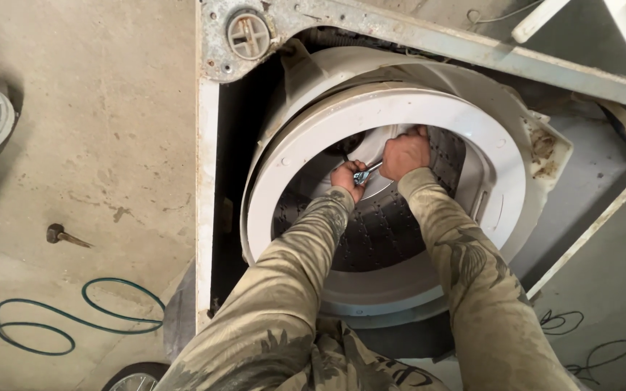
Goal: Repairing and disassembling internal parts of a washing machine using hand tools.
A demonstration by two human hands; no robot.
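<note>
While both arms reach down through the mouth of an opened washing machine, the fingers (343,178) of the left hand (348,179) are curled shut around the lower end of a small shiny metal wrench (366,173), which lies deep inside at the centre of the drum floor. The right hand (405,153) sits just beside it, fingers bent closed over the tool's upper end and whatever it is fitted onto; the part beneath the palm is hidden, so the exact contact cannot be told. Around the hands lies the pale hub plate (378,190) and the dark perforated drum wall (382,235), close on every side. Above that, the wide white plastic ring (284,156) narrows the opening, and both camouflage sleeves (306,246) pass through it with only modest room left and right. Beyond the ring stands the outer tub (537,156), stained with rust at its right edge, inside the bare white cabinet frame (206,181). Out on the concrete floor (96,130) to the left there is free space, with a hammer (63,235) and a looped green hose (74,318) lying well apart from the machine.
</note>
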